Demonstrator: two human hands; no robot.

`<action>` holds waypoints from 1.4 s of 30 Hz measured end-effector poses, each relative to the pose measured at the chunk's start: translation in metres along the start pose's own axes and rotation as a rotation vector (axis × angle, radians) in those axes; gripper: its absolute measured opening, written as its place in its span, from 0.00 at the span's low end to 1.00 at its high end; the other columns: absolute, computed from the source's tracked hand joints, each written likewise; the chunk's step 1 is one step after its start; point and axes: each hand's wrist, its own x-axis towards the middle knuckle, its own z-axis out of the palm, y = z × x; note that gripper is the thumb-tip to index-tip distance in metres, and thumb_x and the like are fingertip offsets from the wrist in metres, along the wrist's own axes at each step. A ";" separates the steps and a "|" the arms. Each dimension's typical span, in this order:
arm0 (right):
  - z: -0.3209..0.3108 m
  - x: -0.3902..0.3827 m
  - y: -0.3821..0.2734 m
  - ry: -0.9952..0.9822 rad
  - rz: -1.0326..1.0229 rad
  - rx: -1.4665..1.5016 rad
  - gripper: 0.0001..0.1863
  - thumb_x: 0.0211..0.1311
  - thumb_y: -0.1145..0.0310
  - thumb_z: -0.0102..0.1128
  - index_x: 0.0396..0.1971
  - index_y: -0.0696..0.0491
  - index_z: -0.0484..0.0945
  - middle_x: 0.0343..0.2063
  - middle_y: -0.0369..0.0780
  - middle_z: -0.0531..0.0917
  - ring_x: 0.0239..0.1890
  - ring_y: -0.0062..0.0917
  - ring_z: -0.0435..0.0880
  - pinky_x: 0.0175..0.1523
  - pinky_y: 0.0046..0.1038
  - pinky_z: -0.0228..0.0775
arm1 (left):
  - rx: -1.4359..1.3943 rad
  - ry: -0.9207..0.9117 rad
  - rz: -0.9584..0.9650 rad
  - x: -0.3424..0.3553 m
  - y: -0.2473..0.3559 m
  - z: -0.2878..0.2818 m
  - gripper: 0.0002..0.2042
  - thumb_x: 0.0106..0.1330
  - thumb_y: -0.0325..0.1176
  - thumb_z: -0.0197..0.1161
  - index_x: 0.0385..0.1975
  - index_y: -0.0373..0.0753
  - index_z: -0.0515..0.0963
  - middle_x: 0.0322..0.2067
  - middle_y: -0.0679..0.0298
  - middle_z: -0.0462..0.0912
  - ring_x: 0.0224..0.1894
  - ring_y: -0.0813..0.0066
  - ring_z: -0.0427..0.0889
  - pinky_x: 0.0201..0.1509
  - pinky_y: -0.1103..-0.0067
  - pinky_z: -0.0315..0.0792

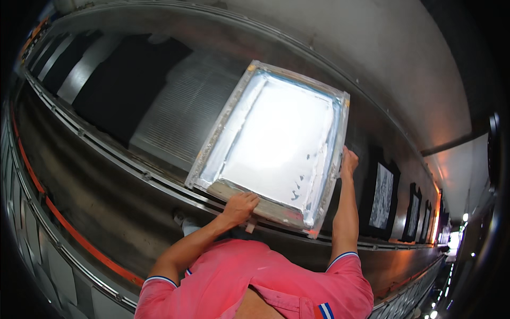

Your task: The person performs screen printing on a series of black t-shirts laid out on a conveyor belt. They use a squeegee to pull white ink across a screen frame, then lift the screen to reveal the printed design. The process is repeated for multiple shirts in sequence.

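1. Frame (224,126) lay slanted in the middle of the scene, its near side reaching over the table's near edge. Its straight, thick sides looked stiff; by its breadth I judged it awkward and moderately heavy, better managed with two hands than one. Pale smears along the rim suggested slick patches, so the bare outer sides seemed the safest places to take hold. Whether it rested on the table or was lifted a little, I could not tell.

2. Left hand (241,208) held the near side of the frame, left of its middle, fingers curled narrowly over the edge. The underside of that grip was hidden.

3. Right hand (349,161) was closed around the right side of the frame, about midway between near and far corners, knuckles outward. Its fingertips were out of sight behind the rim.

4. Sheet (276,141), white and flat, filled the frame. It looked thin and taut, probably the fragile part, and a poor place to press or grip. Grey marks (296,194) showed toward its near right corner.

5. Table (180,101), of dull metal, ran beyond on both sides. Printed cloth (381,196) lay on it to the right, dark cloth (127,74) farther off to the left.
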 end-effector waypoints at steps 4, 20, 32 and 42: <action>-0.011 0.015 0.020 -0.079 0.036 0.001 0.20 0.60 0.57 0.66 0.34 0.63 0.85 0.23 0.40 0.84 0.26 0.24 0.79 0.35 0.32 0.71 | -0.018 -0.153 -0.096 0.013 0.008 0.004 0.16 0.50 0.29 0.65 0.41 0.38 0.80 0.40 0.59 0.84 0.45 0.59 0.83 0.46 0.66 0.76; -0.033 0.018 0.062 -0.032 -0.045 0.072 0.16 0.60 0.61 0.66 0.36 0.61 0.85 0.29 0.38 0.85 0.30 0.21 0.78 0.38 0.28 0.71 | -0.010 -0.236 -0.210 0.012 0.023 0.003 0.15 0.48 0.26 0.63 0.39 0.41 0.82 0.39 0.61 0.84 0.45 0.58 0.83 0.48 0.64 0.76; 0.125 -0.305 -0.032 -0.042 0.096 0.162 0.15 0.60 0.64 0.64 0.38 0.61 0.85 0.25 0.39 0.82 0.27 0.20 0.72 0.34 0.28 0.66 | 0.222 -0.370 -0.112 -0.147 -0.114 -0.199 0.11 0.48 0.20 0.60 0.33 0.38 0.81 0.34 0.61 0.83 0.44 0.60 0.82 0.45 0.65 0.74; 0.086 -0.332 -0.073 -0.126 0.157 0.172 0.15 0.61 0.65 0.64 0.40 0.62 0.83 0.29 0.37 0.84 0.31 0.20 0.75 0.38 0.24 0.67 | 0.238 -0.330 0.460 -0.045 -0.133 -0.240 0.06 0.49 0.20 0.61 0.22 0.43 0.77 0.27 0.70 0.81 0.40 0.72 0.80 0.42 0.74 0.71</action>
